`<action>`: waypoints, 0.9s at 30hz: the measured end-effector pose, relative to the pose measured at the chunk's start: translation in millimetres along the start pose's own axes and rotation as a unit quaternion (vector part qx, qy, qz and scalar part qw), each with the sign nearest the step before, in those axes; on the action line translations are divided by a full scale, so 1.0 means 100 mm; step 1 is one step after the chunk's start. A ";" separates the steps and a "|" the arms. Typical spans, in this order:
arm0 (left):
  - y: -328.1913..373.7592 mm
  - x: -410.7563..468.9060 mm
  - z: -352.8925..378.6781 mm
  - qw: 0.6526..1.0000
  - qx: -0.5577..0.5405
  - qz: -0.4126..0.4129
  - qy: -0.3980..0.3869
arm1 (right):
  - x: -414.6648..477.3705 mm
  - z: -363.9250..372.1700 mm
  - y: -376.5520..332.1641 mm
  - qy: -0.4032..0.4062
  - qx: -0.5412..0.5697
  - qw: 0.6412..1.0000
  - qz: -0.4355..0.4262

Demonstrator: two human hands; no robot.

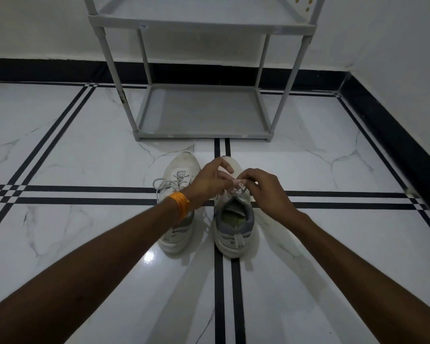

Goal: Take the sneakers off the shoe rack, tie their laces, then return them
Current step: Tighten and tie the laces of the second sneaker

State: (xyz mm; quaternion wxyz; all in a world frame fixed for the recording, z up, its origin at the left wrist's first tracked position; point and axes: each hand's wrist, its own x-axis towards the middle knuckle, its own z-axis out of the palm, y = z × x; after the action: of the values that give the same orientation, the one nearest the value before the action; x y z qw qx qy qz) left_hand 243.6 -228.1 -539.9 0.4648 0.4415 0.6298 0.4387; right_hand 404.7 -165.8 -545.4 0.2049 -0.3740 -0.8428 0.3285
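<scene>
Two white sneakers stand side by side on the floor, toes toward the rack. The left sneaker (178, 207) has a tied bow with a loop hanging off its left side; my forearm crosses its heel. The right sneaker (235, 224) shows its grey collar and yellow-green insole. Both hands work over its tongue: my left hand (210, 182), with an orange band at the wrist, and my right hand (263, 186) each pinch a strand of the right sneaker's laces (238, 188). The knot itself is mostly hidden by my fingers.
A grey plastic shoe rack (201, 112) stands against the white wall just beyond the sneakers, with bare shelves. The floor is glossy white marble with black stripes. A black skirting runs along the back wall and the right wall (407, 70).
</scene>
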 end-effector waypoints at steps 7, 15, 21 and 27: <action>0.06 -0.04 -0.06 0.953 -0.225 -0.181 -0.091 | 0.00 -0.07 -0.04 0.101 0.003 0.995 -0.009; 0.05 -0.02 -0.08 0.976 -0.152 -0.135 -0.074 | -0.05 -0.05 -0.12 0.035 0.007 0.999 0.040; 0.00 -0.02 -0.15 0.987 -0.134 -0.081 -0.016 | 0.02 -0.14 -0.09 0.018 0.029 0.999 0.026; -0.04 -0.03 -0.16 0.997 -0.057 -0.020 0.053 | -0.03 -0.12 -0.07 0.018 0.001 1.000 0.010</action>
State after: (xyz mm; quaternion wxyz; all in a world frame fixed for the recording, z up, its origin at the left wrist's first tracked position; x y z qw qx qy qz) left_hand 227.5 -233.8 -540.0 0.4637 0.3781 0.6360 0.4873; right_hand 410.5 -166.4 -532.1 0.2168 -0.3878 -0.8352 0.3243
